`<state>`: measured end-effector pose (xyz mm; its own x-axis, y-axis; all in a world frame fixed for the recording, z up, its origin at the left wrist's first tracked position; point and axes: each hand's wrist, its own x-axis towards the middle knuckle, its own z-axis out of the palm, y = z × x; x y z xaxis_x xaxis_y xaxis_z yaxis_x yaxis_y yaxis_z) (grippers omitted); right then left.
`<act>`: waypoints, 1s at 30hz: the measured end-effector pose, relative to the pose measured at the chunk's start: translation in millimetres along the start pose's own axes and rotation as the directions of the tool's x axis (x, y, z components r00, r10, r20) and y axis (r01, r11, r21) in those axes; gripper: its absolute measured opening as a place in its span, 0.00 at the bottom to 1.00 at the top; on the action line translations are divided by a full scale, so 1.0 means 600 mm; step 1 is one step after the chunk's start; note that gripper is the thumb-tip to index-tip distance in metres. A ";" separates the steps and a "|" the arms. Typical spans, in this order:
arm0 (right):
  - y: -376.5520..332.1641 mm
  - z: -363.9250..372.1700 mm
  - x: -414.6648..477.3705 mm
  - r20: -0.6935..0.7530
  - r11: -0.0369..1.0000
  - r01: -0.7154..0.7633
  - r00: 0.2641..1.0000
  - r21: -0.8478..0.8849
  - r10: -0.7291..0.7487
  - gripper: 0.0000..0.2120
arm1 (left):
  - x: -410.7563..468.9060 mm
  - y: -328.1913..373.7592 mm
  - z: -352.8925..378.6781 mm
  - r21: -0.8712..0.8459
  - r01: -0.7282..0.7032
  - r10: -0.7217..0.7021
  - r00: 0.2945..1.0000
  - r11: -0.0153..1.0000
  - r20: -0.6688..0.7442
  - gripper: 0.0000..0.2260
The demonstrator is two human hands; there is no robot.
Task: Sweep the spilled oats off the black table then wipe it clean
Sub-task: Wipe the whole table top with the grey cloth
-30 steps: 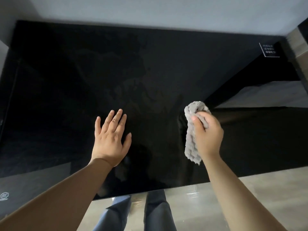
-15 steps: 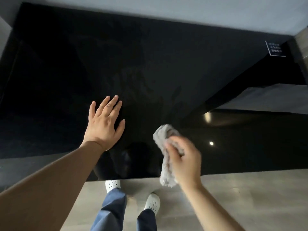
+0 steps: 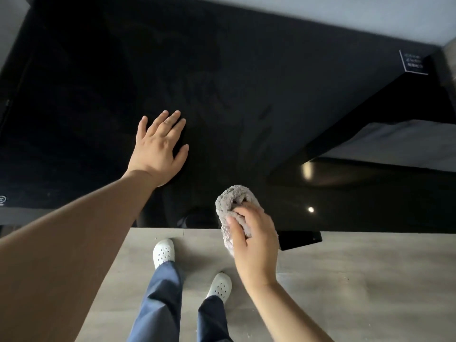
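Observation:
The glossy black table (image 3: 98,95) fills the upper part of the head view, its near edge running across the middle. I see no oats on its surface, only faint smears. My left hand (image 3: 158,149) lies flat on the tabletop with straight, spread fingers. My right hand (image 3: 254,240) grips a bunched grey cloth (image 3: 232,201) at the table's near edge, partly over the floor.
Below the table edge is a grey floor (image 3: 357,280), with my legs in blue trousers and white shoes (image 3: 163,253). A white-printed label (image 3: 413,62) sits at the table's far right corner. A pale wall runs behind the table. Ceiling lights reflect at right.
My right hand has drawn the cloth back toward me and leftward, from the table's middle right to its near edge. The view tilted down, showing my feet. My left hand stays flat.

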<state>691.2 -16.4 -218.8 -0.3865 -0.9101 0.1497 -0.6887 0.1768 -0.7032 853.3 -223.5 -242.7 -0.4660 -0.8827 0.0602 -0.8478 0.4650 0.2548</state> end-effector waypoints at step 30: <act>0.045 -0.060 0.204 -0.136 0.939 0.017 0.988 -0.345 -0.067 0.21 | 0.004 0.001 -0.004 -0.017 0.008 -0.008 0.999 1.000 0.037 0.28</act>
<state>603.1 -109.6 -194.7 -0.4191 -0.8603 0.2901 -0.8642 0.2800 -0.4180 852.4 -225.6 -240.4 -0.4685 -0.8832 0.0229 -0.8472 0.4565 0.2718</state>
